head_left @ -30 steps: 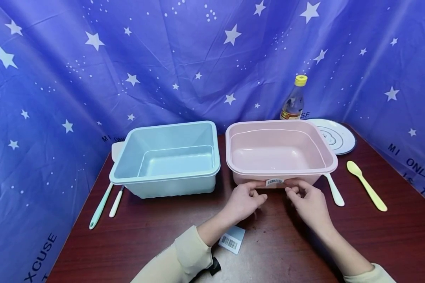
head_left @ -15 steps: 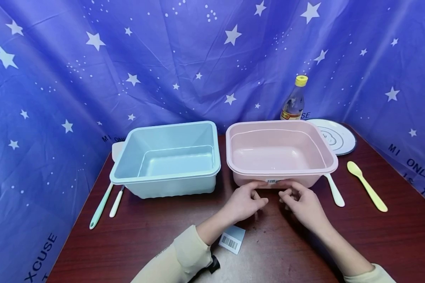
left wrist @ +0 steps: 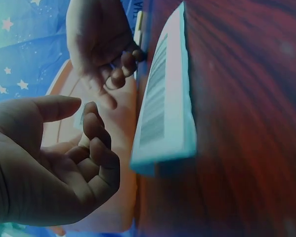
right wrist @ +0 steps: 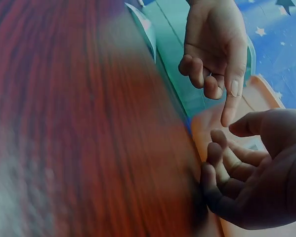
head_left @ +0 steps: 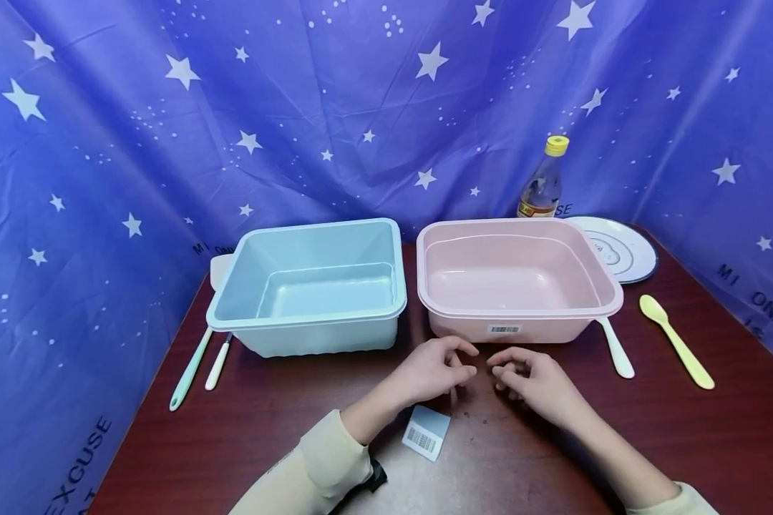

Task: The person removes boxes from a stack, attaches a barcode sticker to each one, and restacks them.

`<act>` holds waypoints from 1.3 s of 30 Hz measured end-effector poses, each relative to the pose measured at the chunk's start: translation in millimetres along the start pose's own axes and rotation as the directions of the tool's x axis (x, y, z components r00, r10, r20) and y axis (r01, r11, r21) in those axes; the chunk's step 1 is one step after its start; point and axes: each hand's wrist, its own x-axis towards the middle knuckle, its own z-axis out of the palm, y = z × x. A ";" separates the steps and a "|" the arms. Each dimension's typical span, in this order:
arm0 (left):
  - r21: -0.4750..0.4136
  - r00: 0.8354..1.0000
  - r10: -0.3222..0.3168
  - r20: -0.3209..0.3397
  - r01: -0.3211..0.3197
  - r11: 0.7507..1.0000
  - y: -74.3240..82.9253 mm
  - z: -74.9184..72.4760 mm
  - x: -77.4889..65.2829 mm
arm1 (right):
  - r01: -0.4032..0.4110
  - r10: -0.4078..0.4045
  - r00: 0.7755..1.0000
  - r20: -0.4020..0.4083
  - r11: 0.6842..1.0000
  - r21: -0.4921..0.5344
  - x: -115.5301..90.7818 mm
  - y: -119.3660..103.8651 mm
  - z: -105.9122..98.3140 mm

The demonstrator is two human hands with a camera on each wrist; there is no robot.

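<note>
A pink plastic basin (head_left: 509,286) stands right of centre, with a barcode label (head_left: 504,329) stuck flat on its front wall. Just in front of that wall, both hands hover apart from it and from each other. My left hand (head_left: 433,368) holds nothing, its fingers loosely bent. The right hand (head_left: 536,383) is likewise loosely curled around nothing, facing the left one. Beneath the left wrist, a folded paper tag (head_left: 426,433) with a printed code lies on the table; it looms large in the left wrist view. A light blue basin (head_left: 315,286) stands to the left.
Left of the blue basin lie a green-handled utensil (head_left: 190,372) and a white-handled one (head_left: 218,365). A white handle (head_left: 616,350) and a yellow spoon (head_left: 678,343) lie at right. Behind the pink basin are a yellow-capped bottle (head_left: 542,182) and a white plate (head_left: 625,250).
Both hands have drawn back from the pink basin's front wall toward the person, leaving the barcode label uncovered. The basins have stayed in place; the head view has shifted slightly.
</note>
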 end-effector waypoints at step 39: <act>-0.089 0.987 -0.110 0.115 0.121 0.989 -46.9 -52.0 -77.6 | -0.072 0.013 0.915 0.404 0.988 0.133 10.9 -44.6 66.8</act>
